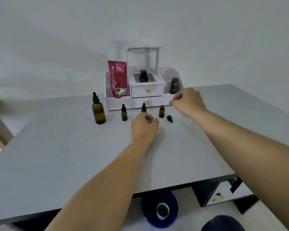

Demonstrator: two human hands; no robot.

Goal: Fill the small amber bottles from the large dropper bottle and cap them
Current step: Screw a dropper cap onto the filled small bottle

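On tabletop point(73, 155) before organizer point(154, 90): large dropper bottle point(98, 112) at left, capped; 3 small bottles point(124, 114) in row. Rightmost bottle point(161, 112) open, cap point(169, 118) beside it, likely staged for filling. Left hand point(144, 127) fingers curled at middle bottle point(143, 107), grip unclear. Right hand point(188, 100) fingers curled, holding nothing visible.

1. Stretches left hand point(144, 125) forward, low, fingers curled; grip unclear.
2. Holds right hand point(187, 100) farther out and higher, fingers curled in toward the thumb.
3. Shows both forearms bare.
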